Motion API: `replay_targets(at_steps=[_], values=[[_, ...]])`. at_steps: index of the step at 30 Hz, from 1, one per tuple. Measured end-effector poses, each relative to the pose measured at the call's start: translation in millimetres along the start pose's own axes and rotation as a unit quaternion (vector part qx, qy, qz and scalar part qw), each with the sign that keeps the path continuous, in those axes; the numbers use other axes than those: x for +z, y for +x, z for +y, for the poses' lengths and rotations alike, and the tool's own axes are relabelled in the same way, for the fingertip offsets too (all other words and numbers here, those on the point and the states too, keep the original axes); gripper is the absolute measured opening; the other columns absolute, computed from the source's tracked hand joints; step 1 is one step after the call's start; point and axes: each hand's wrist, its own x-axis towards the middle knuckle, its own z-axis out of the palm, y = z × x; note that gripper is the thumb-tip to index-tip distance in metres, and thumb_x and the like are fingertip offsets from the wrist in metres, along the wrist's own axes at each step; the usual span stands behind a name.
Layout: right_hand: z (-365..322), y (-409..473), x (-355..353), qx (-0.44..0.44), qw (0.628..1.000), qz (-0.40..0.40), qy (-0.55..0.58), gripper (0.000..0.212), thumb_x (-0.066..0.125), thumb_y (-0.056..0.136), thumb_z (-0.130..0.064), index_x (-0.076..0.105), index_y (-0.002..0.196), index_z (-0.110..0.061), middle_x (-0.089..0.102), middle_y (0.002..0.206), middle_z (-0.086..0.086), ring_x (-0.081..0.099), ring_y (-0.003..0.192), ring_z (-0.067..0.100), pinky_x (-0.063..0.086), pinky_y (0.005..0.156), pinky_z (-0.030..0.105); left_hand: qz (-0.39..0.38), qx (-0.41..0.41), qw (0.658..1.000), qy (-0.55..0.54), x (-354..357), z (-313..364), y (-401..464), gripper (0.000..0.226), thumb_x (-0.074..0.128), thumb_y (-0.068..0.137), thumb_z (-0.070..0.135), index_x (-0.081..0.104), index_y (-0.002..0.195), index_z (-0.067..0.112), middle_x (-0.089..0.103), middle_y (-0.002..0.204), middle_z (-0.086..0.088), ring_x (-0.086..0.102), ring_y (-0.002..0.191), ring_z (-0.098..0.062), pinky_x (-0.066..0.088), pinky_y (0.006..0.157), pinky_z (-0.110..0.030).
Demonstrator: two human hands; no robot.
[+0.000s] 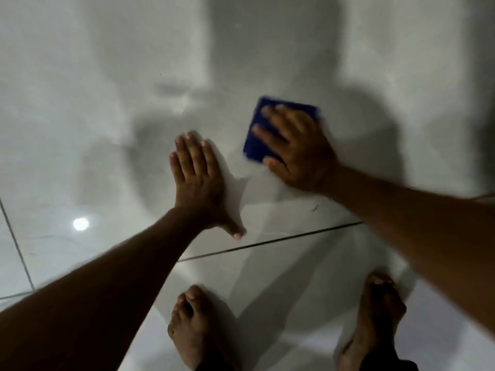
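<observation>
A dark blue cloth [257,145] lies flat on the glossy white tiled floor [107,103]. My right hand [294,148] presses on it with straight, spread fingers and covers much of it; the cloth and hand are motion-blurred. My left hand [199,180] rests flat on the bare tile just to the left of the cloth, fingers straight and together, thumb stretched out towards me.
My two bare feet stand on the tiles at the bottom, the left foot [187,328] and the right foot [375,319]. Dark grout lines [267,243] cross the floor below my hands. A lamp's reflection [81,224] shines at the left.
</observation>
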Motion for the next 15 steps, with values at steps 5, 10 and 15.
replay_targets(at_steps=[5,10,15], values=[[-67,-124,-4,-0.124,0.988,-0.087,0.032,0.061,0.043,0.097,-0.047,0.029,0.152,-0.024,0.026,0.16,0.013,0.024,0.145,0.04,0.026,0.113,0.058,-0.012,-0.013,1.0,0.002,-6,-1,-2,0.196,0.06,-0.002,0.092,-0.027,0.144,-0.006,-0.03,0.15,-0.038,-0.033,0.137,-0.053,-0.014,0.113,-0.066],[53,-81,-9,-0.107,0.993,-0.048,-0.02,0.058,0.037,0.099,-0.049,0.033,0.151,-0.025,0.028,0.159,0.013,0.026,0.145,0.038,0.028,0.113,0.055,-0.007,-0.022,1.0,0.006,-1,3,2,0.198,0.054,-0.008,0.093,-0.026,0.145,-0.005,-0.029,0.152,-0.036,-0.033,0.139,-0.05,-0.012,0.113,-0.067],[-82,-128,-4,0.21,0.975,-0.015,0.07,0.06,0.042,0.096,-0.047,0.036,0.15,-0.021,0.03,0.158,0.016,0.03,0.143,0.042,0.03,0.109,0.058,-0.032,-0.029,0.999,0.012,-8,6,0,0.198,0.056,-0.007,0.093,-0.026,0.144,-0.005,-0.031,0.151,-0.037,-0.034,0.138,-0.05,-0.013,0.114,-0.065]])
